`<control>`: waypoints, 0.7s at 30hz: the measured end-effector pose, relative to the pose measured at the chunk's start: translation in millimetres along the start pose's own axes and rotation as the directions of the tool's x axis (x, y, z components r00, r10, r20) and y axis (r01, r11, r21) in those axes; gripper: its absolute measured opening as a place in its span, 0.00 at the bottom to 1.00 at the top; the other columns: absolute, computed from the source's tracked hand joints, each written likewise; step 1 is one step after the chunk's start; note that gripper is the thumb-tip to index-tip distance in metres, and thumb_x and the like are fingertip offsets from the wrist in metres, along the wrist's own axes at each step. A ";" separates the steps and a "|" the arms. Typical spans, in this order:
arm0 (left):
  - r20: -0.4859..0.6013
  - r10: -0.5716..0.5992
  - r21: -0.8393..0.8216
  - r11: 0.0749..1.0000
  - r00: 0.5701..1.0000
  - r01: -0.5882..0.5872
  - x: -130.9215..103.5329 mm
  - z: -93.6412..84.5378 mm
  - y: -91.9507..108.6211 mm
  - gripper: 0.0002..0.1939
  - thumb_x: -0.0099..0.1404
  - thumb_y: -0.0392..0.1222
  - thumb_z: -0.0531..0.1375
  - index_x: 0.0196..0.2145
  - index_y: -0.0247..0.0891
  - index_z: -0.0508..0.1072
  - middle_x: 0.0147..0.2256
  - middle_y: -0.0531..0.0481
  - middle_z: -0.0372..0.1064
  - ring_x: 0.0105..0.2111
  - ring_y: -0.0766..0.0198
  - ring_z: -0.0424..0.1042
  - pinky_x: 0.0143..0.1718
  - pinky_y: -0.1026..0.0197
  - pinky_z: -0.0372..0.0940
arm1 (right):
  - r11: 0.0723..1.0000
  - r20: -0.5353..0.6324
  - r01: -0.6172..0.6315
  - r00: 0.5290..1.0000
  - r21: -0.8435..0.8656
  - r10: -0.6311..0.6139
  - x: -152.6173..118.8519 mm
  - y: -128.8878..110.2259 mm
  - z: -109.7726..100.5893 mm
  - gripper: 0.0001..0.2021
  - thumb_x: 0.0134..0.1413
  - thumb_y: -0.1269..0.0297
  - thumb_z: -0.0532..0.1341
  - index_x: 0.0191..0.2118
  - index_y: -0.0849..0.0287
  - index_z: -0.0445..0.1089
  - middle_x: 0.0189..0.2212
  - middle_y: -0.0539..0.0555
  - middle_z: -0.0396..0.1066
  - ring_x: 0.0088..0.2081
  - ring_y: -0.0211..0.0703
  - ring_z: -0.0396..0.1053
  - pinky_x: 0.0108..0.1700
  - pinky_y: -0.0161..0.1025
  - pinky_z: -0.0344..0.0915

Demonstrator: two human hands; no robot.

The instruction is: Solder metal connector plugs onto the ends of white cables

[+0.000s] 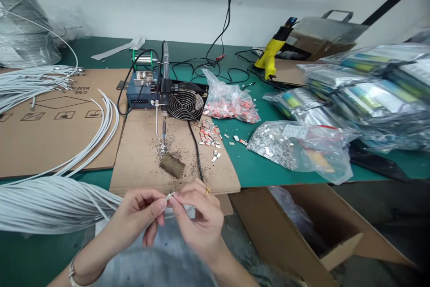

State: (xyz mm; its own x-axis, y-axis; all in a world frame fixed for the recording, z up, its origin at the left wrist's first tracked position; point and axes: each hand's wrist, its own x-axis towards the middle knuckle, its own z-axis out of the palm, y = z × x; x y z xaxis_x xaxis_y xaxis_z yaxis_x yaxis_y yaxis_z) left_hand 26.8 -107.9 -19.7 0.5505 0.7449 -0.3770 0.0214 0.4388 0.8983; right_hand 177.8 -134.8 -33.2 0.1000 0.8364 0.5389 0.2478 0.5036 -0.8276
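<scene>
The left hand [139, 213] pinches a thin, pale cable [168, 197] near its end between thumb and forefinger, the other fingers loosely curled. The right hand [201, 217], a ring on one finger, closes thumb and fingertips on the cable's fine tip, which shows a dark speck. The cable end is held up just off the front edge of the bench [242, 164], before the middle.

Near the bench's front left corner spreads a thick, smooth bundle [50, 204] of white cables. Corrugated card [134, 152] covers the middle up to the front edge, bearing a rough, brown, rectangular sponge [172, 165] among dark crumbs. Behind it an upright iron [164, 99] points its slim metal tip downward, beside a round wire-grilled fan [185, 103]. Small, flat, orange-and-silver connectors [208, 132] lie scattered on the card's right side. Toward the bench's right edge sit a crinkled clear bag [278, 146] of shiny metal pieces and glossy, stacked packets [366, 94].
</scene>
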 end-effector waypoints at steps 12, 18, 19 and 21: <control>-0.228 -0.007 -0.087 0.996 0.974 -0.013 10.4 -16.9 10.1 0.20 0.50 0.51 0.65 0.33 0.34 0.67 0.21 0.56 0.66 0.16 0.73 0.64 0.16 0.71 0.60 | 0.521 0.204 0.017 0.931 -0.853 0.303 121.5 77.2 -99.9 0.07 0.52 0.63 0.60 0.27 0.60 0.69 0.23 0.53 0.70 0.27 0.47 0.66 0.28 0.37 0.55; -0.168 0.031 0.058 0.998 0.985 -0.022 23.5 -29.1 15.8 0.18 0.54 0.53 0.61 0.30 0.32 0.67 0.19 0.57 0.62 0.14 0.75 0.60 0.14 0.72 0.56 | 0.490 0.302 0.108 0.891 -0.865 0.338 124.5 91.5 -94.2 0.09 0.54 0.65 0.56 0.25 0.59 0.67 0.23 0.54 0.68 0.29 0.47 0.65 0.30 0.38 0.54; -0.171 0.028 0.079 0.997 0.985 -0.015 25.2 -31.1 18.9 0.18 0.54 0.53 0.61 0.29 0.32 0.67 0.17 0.58 0.60 0.13 0.75 0.59 0.13 0.72 0.55 | 0.490 0.316 0.121 0.886 -0.863 0.338 123.9 92.2 -95.1 0.09 0.54 0.64 0.56 0.25 0.59 0.67 0.23 0.55 0.68 0.29 0.48 0.65 0.31 0.38 0.54; -0.168 0.014 0.128 0.992 0.986 0.008 27.5 -34.9 25.6 0.18 0.55 0.52 0.60 0.30 0.32 0.67 0.14 0.59 0.59 0.12 0.75 0.57 0.13 0.73 0.54 | 0.492 0.342 0.145 0.876 -0.859 0.339 123.7 94.1 -97.3 0.09 0.55 0.63 0.55 0.26 0.59 0.66 0.23 0.54 0.68 0.29 0.49 0.65 0.31 0.39 0.55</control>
State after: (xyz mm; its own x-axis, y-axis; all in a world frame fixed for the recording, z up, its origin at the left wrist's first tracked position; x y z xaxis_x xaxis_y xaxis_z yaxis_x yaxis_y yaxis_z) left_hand 13.3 -58.7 -15.0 0.4030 0.8246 -0.3971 0.1327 0.3767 0.9168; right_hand 307.2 -5.0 -29.1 -0.1582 0.9777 0.1380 0.9638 0.1833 -0.1938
